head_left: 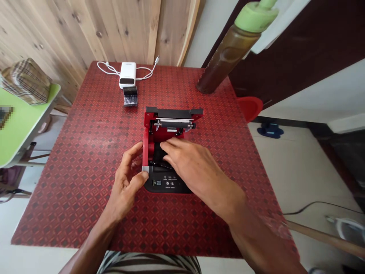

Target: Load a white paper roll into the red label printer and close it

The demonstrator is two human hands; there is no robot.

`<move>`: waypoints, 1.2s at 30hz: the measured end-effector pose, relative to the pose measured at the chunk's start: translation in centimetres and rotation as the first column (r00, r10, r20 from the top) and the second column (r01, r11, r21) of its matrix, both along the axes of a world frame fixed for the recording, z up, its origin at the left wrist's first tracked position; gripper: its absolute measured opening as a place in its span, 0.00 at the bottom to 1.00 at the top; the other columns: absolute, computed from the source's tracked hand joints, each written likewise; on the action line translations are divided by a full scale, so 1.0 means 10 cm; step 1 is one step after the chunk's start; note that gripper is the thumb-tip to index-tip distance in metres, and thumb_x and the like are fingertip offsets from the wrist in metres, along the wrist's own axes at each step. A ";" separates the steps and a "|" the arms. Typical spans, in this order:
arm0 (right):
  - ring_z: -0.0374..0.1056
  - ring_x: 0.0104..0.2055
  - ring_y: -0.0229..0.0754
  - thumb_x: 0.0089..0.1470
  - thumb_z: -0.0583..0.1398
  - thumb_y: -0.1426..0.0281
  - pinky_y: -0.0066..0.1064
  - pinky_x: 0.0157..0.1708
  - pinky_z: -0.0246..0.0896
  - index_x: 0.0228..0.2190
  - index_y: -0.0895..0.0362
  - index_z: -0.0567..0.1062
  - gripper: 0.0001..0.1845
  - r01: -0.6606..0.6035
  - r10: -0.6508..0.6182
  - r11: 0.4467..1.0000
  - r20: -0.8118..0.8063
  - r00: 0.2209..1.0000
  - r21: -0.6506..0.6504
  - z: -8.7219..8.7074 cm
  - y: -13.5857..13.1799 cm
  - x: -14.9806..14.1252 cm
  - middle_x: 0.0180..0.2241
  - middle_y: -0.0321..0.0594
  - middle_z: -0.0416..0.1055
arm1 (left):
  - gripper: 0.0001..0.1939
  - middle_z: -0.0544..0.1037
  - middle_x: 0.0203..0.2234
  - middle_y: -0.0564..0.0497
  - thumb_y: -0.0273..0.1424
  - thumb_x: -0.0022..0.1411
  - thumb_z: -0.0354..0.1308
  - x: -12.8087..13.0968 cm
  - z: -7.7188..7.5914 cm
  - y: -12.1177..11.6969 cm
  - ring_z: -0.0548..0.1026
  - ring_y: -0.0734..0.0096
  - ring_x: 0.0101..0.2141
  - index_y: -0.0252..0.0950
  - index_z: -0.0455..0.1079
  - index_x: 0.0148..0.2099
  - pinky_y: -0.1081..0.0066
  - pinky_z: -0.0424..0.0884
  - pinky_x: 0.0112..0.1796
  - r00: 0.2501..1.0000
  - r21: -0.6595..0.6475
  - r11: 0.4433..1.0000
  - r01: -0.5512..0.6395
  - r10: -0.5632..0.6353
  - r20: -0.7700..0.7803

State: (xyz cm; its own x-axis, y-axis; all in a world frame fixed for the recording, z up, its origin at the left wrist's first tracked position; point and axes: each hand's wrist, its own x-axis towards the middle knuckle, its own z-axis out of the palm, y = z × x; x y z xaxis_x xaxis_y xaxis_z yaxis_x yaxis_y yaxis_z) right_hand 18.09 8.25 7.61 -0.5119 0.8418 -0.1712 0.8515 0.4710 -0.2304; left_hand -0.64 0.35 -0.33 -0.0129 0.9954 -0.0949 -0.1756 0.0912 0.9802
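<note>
A red and black label printer (168, 179) sits on the table in front of me with its lid (173, 114) tilted up. My left hand (128, 171) grips its left side, thumb on the grey front corner and fingers along the red wall. Inside the open compartment, my right hand (188, 160) has its fingers bent on a black roll (159, 152) with a shiny front edge. Most of that roll is hidden by the hand. Buttons and a small display show on the printer's front panel, partly covered by my right wrist.
A white power bank (127, 74) with white cables lies at the back left of the red patterned table (94, 182). A second shiny black roll (130, 96) rests against it. At the back right stands a tall brown bottle (225, 57) with a green lid. A red stool (251, 107) is beyond the right edge.
</note>
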 end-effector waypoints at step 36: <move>0.85 0.52 0.45 0.59 0.67 0.77 0.36 0.55 0.80 0.53 0.44 0.86 0.23 0.432 -0.438 0.874 -0.748 0.500 -0.223 -0.94 -0.93 1.02 0.51 0.36 0.88 | 0.32 0.80 0.67 0.48 0.41 0.68 0.71 0.02 0.00 0.01 0.82 0.49 0.62 0.50 0.76 0.73 0.58 0.82 0.55 0.992 -0.043 0.991 -0.126 0.126 -0.016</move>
State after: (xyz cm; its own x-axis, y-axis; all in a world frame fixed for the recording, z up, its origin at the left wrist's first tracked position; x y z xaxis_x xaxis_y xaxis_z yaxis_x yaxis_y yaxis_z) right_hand 28.25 -1.08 -1.77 -0.0206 0.9959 0.0879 0.4559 0.0876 -0.8857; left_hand -0.42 0.42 -0.35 -0.1394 0.9806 -0.1377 -0.1756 0.1124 0.9780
